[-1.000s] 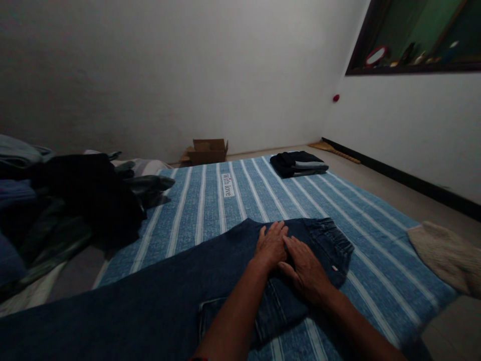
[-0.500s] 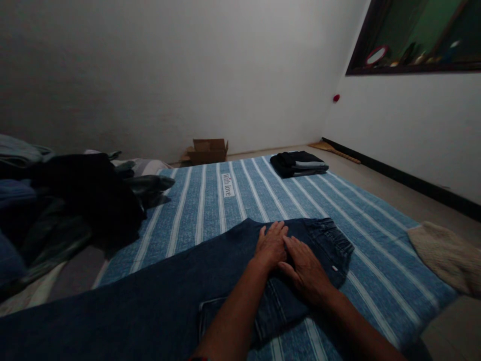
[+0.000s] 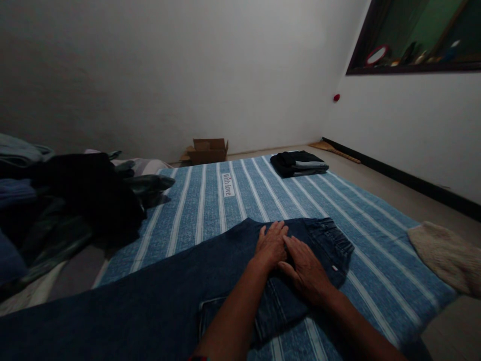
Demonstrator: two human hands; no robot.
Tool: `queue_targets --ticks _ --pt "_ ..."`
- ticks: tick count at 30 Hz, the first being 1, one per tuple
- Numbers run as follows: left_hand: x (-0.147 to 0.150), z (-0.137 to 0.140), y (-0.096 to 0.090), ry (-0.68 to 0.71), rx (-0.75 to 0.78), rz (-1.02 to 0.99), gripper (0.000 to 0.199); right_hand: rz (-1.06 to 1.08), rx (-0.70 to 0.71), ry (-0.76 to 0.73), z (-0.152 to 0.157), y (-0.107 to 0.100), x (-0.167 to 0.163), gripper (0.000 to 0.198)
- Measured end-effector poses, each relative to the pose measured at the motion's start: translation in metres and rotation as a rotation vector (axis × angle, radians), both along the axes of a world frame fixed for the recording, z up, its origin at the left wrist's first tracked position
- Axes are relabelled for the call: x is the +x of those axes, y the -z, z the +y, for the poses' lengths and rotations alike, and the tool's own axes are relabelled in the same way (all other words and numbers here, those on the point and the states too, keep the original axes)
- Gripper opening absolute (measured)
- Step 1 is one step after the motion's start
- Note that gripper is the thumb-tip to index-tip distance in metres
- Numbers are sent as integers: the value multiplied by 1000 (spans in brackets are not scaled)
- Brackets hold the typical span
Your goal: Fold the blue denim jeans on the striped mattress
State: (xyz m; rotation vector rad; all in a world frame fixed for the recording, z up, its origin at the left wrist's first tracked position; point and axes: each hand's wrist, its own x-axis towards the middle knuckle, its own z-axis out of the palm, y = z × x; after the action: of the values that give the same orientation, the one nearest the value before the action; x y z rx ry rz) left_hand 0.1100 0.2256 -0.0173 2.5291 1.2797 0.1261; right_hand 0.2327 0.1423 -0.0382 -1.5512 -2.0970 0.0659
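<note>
While the dark blue jeans (image 3: 165, 291) are lying across the near part of the blue striped cloth (image 3: 210, 210), one leg is running out of view at the left, so its hem is escaping inspection. The gathered waistband (image 3: 328, 240) is sitting right of the hands; its elastic is probably posing a puckering risk by drawing the denim inward.

Both hands are resting on the denim near the waist end. The left hand (image 3: 270, 245) is lying palm down, fingers slightly spread; the right hand (image 3: 306, 263) is touching it at the fingertips, its fingers close together. Neither grip appears to be pinching fabric. Because both are bearing on one small area and the visible leg is lying unheld, a sideways drag could be creasing the denim or shifting the cloth beneath.

Farther out, the folded clothes (image 3: 298, 165) are resting on the far part of the cloth, well apart; a hard pull on that cloth could be unsettling them. The loose clothes heap (image 3: 90, 195) is standing at left, beyond the leg, and its overhanging pieces could be sliding toward it. Dim light is hiding fine creases throughout.
</note>
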Motion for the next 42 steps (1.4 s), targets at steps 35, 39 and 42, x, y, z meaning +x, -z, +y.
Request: queue_targets --ticks 35,39,42 --pt "0 -1 -3 1 -11 12 59 -13 -7 7 0 1 0 64" --pt "0 0 -3 4 -14 10 59 -20 -21 1 1 0 0 65" --pt "1 0 -2 3 -7 16 59 -6 -20 2 1 -1 0 65"
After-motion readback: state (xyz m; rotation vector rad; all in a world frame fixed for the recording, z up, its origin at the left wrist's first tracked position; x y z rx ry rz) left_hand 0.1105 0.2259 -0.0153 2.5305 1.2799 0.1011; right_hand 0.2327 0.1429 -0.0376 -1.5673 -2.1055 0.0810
